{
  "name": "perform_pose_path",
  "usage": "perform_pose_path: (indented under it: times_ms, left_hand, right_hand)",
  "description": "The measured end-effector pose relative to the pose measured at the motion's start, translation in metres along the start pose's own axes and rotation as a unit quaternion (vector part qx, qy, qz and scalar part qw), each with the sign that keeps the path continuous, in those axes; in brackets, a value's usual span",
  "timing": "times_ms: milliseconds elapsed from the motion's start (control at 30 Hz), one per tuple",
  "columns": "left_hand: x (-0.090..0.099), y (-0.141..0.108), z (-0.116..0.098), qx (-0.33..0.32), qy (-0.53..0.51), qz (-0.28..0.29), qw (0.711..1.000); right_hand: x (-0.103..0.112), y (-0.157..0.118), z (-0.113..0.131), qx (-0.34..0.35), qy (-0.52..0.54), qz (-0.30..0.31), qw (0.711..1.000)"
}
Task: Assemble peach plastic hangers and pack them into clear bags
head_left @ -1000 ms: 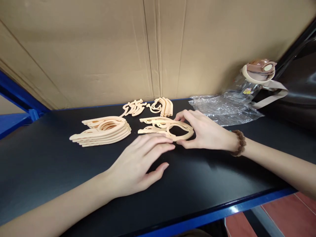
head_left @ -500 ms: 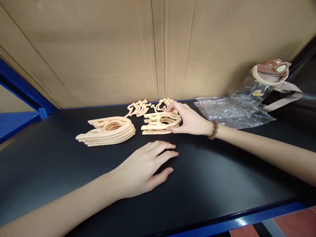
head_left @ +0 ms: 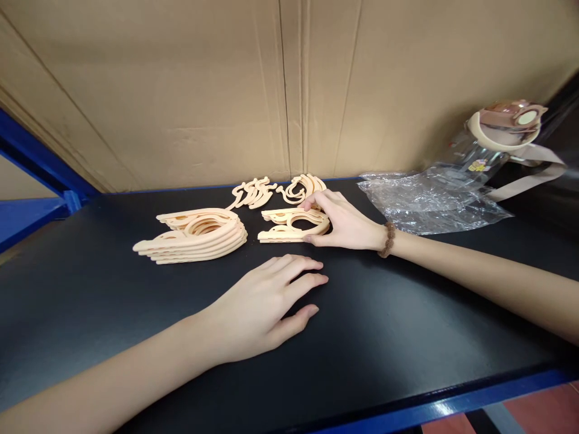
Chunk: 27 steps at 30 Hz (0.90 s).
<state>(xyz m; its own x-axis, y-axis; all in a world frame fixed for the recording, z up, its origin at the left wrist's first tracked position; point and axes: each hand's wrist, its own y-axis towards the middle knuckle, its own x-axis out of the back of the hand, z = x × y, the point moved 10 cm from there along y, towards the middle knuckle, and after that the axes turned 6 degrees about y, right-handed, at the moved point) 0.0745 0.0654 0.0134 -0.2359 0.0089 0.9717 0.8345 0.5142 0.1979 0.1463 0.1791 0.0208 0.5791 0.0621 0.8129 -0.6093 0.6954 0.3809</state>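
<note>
- which hand is closer to the small stack [head_left: 284, 232] on your feed?
- the right hand [head_left: 346, 223], easily. i have the rounded end tucked into its curl, thumb along the near edge, fingers over the far one.
- gripped, then?
- i read it as gripped between thumb and fingers; how firmly, i can't tell from this far off.
- and the long axis?
- left to right across my view. the closed curve faces right, into the palm, and the two prongs point left, towards the big stack [head_left: 194, 246], which lies apart and a little nearer to me. both look to be lying flat on the desk [head_left: 398, 313].
- your left hand [head_left: 271, 301]?
- open, palm down, fingers loosely spread, nothing in it. the small stack lies straight ahead, beyond its fingertips, with bare desk between. whether the palm bears on the surface, i can't make out.
- anything close behind?
- the right bunch of curved pieces [head_left: 313, 184], just past my right fingertips, and the left bunch of curved pieces [head_left: 263, 196] beside it, behind the prongs.
</note>
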Motion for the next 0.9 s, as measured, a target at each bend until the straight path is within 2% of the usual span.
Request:
perform_pose_path:
  times_ms: [900]
  left_hand:
    - [0.0019,0.0007,-0.0021,-0.004,0.007,-0.003,1.0]
  right_hand:
    - [-0.0017,-0.0014,-0.0026,0.003,-0.004,0.004,1.0]
